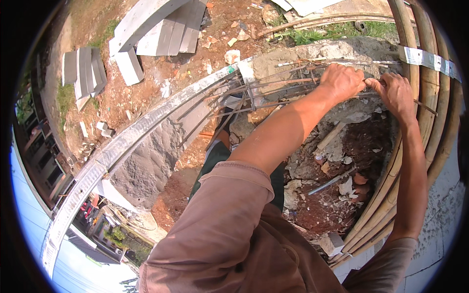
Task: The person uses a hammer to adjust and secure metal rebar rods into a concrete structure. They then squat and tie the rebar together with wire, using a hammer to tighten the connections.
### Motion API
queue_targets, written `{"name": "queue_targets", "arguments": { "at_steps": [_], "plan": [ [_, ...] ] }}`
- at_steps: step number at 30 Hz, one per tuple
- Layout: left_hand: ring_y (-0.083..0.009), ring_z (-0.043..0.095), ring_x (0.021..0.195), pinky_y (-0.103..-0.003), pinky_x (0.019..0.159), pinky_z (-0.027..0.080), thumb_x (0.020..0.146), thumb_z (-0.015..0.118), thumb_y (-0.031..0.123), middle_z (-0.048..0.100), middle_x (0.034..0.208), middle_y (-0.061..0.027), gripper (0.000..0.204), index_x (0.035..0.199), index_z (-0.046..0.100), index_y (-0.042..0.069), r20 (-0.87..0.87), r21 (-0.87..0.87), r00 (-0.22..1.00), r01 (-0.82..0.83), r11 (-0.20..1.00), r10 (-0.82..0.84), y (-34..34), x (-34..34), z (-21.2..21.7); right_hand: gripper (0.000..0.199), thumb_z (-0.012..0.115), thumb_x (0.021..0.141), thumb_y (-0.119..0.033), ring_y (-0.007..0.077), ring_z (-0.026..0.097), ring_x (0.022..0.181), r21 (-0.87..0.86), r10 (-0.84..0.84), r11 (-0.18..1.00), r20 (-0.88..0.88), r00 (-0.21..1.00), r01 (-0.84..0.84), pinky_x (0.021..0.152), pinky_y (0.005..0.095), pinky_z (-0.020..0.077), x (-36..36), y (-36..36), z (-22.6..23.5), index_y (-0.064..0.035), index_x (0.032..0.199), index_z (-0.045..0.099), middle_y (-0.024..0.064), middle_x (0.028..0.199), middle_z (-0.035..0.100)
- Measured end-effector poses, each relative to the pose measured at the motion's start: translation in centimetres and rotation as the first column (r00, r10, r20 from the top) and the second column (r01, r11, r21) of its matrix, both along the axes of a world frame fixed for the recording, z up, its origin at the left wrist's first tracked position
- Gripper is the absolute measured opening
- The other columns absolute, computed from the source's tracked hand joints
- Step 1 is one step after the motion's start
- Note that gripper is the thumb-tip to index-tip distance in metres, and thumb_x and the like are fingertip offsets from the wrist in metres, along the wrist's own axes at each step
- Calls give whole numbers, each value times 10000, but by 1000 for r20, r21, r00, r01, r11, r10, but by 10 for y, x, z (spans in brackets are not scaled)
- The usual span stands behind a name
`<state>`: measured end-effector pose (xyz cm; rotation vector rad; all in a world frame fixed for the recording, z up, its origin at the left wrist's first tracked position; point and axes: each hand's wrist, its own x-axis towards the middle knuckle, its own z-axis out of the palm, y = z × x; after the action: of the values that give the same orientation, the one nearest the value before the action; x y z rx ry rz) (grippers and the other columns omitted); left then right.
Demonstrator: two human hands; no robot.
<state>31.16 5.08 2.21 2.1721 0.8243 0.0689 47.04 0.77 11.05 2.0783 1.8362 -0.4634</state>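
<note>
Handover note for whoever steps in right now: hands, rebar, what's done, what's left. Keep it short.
Left hand: closed around the thin steel bars at the top of the concrete wall.
Right hand: gripping the same bars just beside it, next to the bamboo poles.
Done: bars sit bundled along the wall top.
Left: I cannot tell if any tie is finished; check under both hands. Rubble lies below.
</note>
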Motion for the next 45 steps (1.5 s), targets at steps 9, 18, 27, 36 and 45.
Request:
{"name": "queue_targets", "arguments": {
  "at_steps": [9,18,27,36,45],
  "plan": [
    [-190,538,435,-362,384,416,886,561,447,531,511,-47,414,648,516,111,83,200,997,-11,980,-6,-1,-2,-15,227,599,901,-167,241,544,1024,380,-660,309,-574,485,872,896,338,427,-70,-196,-20,9,1044,604,146,1092,561],
    [-289,509,481,-383,473,408,873,626,311,531,566,-139,317,703,584,48,155,147,988,-46,988,23,1,2,-8,736,518,838,-512,413,396,1229,-20,-936,-297,204,-287,955,990,514,359,-139,-427,-188,-2,1348,370,272,1309,394],
    [-225,467,440,-351,455,368,885,631,248,484,544,-131,276,728,593,23,239,41,971,-39,998,28,3,0,1,703,575,821,-377,386,400,1254,201,-859,-375,291,-421,905,1008,477,377,-172,-504,-271,2,1350,310,258,1362,378],
    [-254,499,429,-373,439,386,871,632,262,496,496,-112,282,700,575,45,268,121,963,-45,992,11,5,1,-6,477,669,746,-264,372,611,863,173,-943,-332,-41,-330,927,782,437,486,-195,-482,-196,18,1094,503,190,933,623],
    [-304,596,517,-405,496,454,864,599,298,608,609,-131,255,742,574,75,178,131,984,-4,991,-19,8,5,-1,250,536,948,-307,54,469,494,-10,-660,-260,-728,-185,966,448,209,361,-157,-279,38,-61,902,514,-3,607,498]
  ]
}}
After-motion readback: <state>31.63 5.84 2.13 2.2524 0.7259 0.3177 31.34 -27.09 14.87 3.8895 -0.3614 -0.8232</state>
